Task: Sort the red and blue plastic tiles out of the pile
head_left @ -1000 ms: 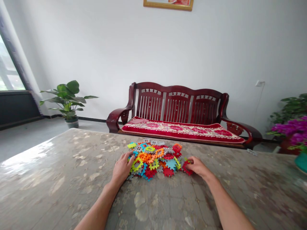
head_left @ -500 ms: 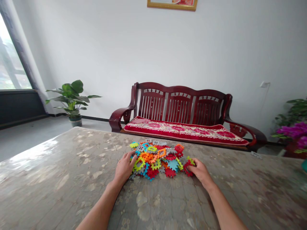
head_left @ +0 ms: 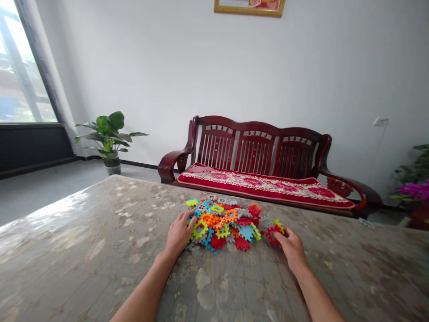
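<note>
A heap of flat plastic interlocking tiles with notched edges [head_left: 222, 230], in red, orange, lime, blue and grey, lies on the table. My left hand [head_left: 181, 230] rests against the heap's left side, fingers apart and touching the outer pieces beside a lime ring-shaped tile [head_left: 199, 229]. To the right of the heap, my right hand [head_left: 291, 246] grips a red interlocking tile [head_left: 272, 235] between thumb and fingers. A lime tile [head_left: 278, 225] and some grey pieces show right behind the red one; whether they are joined to it I cannot tell.
The table has a patterned grey-brown cover [head_left: 134, 250]. One grey piece [head_left: 366, 223] lies by the far right edge. Beyond the table stands a dark red wooden bench [head_left: 253, 152] with a red floral cushion. Potted plants [head_left: 112, 167] stand at both sides.
My right hand has drawn the red tile a little to the right, widening the gap from the heap. My left hand stays at the heap. The view has turned slightly left.
</note>
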### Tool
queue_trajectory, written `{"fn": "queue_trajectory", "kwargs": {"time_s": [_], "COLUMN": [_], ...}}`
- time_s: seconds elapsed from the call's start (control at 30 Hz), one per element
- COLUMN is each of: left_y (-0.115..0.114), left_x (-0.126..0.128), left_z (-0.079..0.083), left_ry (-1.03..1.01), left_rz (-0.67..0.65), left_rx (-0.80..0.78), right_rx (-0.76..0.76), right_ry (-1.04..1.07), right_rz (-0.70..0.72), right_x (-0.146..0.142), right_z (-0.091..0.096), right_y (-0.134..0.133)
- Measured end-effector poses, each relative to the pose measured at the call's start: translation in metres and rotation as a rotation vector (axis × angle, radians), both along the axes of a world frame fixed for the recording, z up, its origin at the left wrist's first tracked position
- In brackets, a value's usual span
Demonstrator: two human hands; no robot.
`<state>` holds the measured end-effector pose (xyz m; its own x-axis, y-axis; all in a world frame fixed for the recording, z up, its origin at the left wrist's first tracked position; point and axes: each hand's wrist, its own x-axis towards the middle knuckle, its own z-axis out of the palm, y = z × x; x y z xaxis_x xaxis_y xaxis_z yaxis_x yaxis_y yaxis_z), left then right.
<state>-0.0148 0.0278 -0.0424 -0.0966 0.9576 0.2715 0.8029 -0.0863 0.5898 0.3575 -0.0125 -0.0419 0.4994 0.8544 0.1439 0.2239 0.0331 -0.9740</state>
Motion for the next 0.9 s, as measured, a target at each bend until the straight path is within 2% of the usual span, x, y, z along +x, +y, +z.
{"fn": "queue_trajectory", "kwargs": {"time_s": [0.23, 0.4, 0.53, 0.67, 0.9], "left_y": [0.001, 0.002, 0.001, 0.002, 0.002], "left_x": [-0.001, -0.001, -0.001, -0.001, -0.002], "left_z": [-0.003, -0.003, -0.003, -0.005, -0.005], "left_ry": [-0.005, -0.005, -0.022, -0.049, -0.105], "left_rz": [-0.016, -0.025, -0.016, -0.019, -0.030], "left_rx": [0.017, 0.008, 0.015, 0.017, 0.033], "right_rx": [0.028, 0.073, 0.146, 0.147, 0.146], "right_ry": [0.179, 0.262, 0.254, 0.146, -0.199], "right_rz": [-0.038, -0.012, 0.112, 0.250, 0.369], "right_x": [0.002, -0.014, -0.044, -0.085, -0.149], "right_z": [0.006, 0.020, 0.044, 0.064, 0.069], "right_y": [-0.004, -0.006, -0.009, -0.009, 0.013]}}
